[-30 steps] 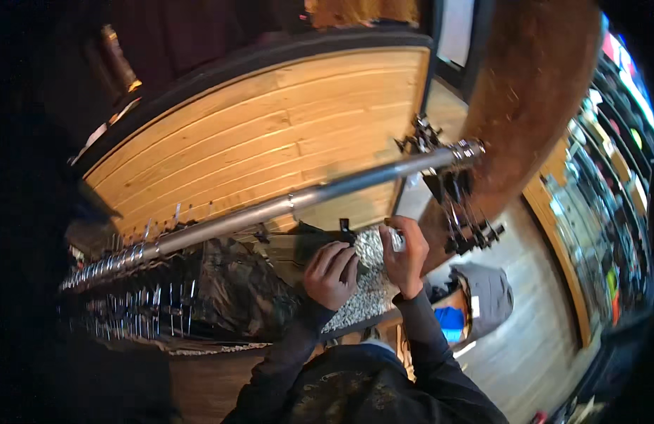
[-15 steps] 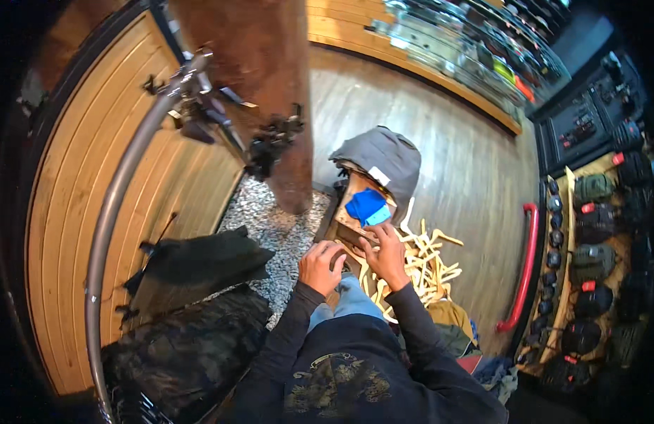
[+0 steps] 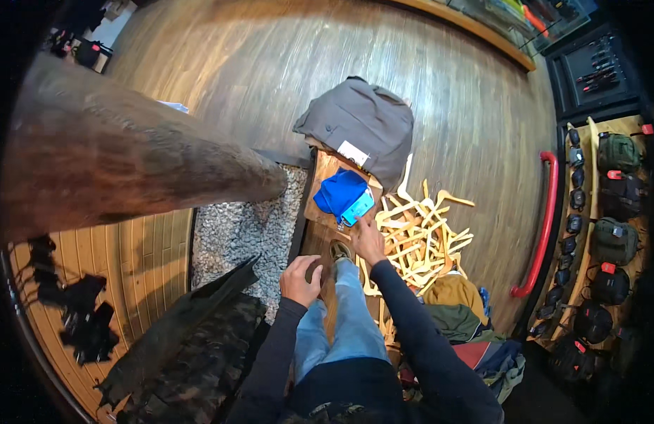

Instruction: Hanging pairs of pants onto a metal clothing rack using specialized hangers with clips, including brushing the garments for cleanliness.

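My right hand (image 3: 369, 241) reaches forward, with its fingertips at the near edge of a flat light blue rectangular thing (image 3: 358, 207). Whether they touch it I cannot tell, and nothing shows in the hand. Bright blue folded cloth (image 3: 341, 189) lies next to the light blue thing, on a low wooden platform (image 3: 325, 169). My left hand (image 3: 301, 280) hovers above my leg, its fingers curved and apart around nothing. Beyond the blue cloth, a dark grey garment (image 3: 362, 127) with a white tag drapes over the platform's far end.
Wooden hangers (image 3: 419, 237) lie heaped on the floor, right of my right hand. Folded clothes (image 3: 457, 304) sit nearer me. A thick wooden post (image 3: 150, 155) rises at left beside pebbles (image 3: 242, 233). Camouflage garments (image 3: 192, 339) hang front left; a red bar (image 3: 541, 226) stands at right.
The view has swung, bringing the post across the left side. My right hand has reached forward to the light blue thing, and my hands are farther apart.
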`<state>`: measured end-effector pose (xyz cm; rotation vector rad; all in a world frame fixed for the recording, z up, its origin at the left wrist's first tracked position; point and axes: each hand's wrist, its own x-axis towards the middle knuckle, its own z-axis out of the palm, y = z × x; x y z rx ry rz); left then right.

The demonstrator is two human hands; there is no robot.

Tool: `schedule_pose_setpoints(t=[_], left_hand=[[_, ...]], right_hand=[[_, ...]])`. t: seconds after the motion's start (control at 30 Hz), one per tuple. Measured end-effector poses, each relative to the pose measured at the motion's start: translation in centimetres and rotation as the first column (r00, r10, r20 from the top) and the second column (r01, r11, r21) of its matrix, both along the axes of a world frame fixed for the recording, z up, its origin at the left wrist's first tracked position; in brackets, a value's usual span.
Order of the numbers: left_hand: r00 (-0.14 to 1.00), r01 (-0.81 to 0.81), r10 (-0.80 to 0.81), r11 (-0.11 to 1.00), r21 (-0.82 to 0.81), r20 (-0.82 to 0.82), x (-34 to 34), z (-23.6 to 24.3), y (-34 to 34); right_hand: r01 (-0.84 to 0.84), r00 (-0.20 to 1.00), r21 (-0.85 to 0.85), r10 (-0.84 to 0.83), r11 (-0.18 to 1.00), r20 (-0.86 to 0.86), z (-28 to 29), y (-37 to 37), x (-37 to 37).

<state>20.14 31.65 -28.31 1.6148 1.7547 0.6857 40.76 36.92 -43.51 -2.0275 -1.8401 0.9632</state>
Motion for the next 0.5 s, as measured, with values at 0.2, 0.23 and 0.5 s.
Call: schedule_pose_setpoints(t=[0.2, 0.23, 0.5], left_hand=[[0.998, -0.019, 0.018, 1.000, -0.014, -0.059, -0.7, -1.9, 1.4], [0.999, -0.019, 0.018, 1.000, -0.014, -0.052, -0.6, -1.7, 1.7], [0.994, -0.076, 0.082, 0.993, 0.087, -0.076, -4.5, 0.7, -3.1]], right_hand=[[0.118, 0.986, -0.240, -0.085, 0.964, 0.143, -9.3, 3.8, -1.6], [0.114, 0.964, -0.171, -0.067, 0.979, 0.259, -11.2, 3.9, -1.7], [0.252, 0.968, 0.017, -0.252, 0.968, -0.001, -12.3, 2.1, -2.4]])
